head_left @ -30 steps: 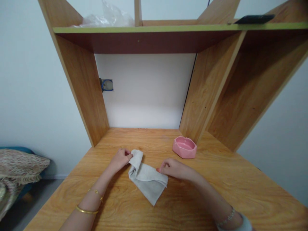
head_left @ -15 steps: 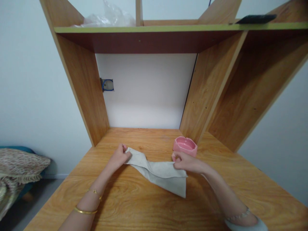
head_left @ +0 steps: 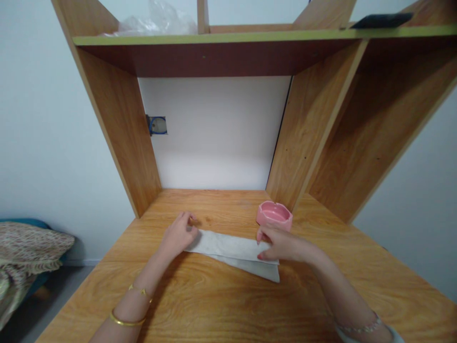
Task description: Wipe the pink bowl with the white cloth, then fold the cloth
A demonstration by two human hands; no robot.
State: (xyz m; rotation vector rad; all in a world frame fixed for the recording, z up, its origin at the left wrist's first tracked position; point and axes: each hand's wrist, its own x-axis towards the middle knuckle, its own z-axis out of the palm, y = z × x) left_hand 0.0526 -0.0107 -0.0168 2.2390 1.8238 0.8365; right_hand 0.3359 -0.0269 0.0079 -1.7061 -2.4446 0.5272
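Observation:
A pale grey-white cloth, folded into a long strip, lies flat on the wooden desk. Its lower layer sticks out as a wedge below the strip at the right. At the strip's left end rests my left hand, thumb on the cloth and forefinger lifted apart from it. My right hand is over the right end, its thumb and forefinger parted at the fabric. Just behind that hand stands a pink ashtray, its lower front partly covered by the hand.
Wooden side panels and an overhead shelf frame the desk. A clear plastic bag and a dark flat object lie on the shelf. To the left, a woven blanket covers a blue seat.
The cloth, earlier lifted and creased between both hands, now lies flatter and straighter on the desk. The fingers of both hands have loosened from its edge.

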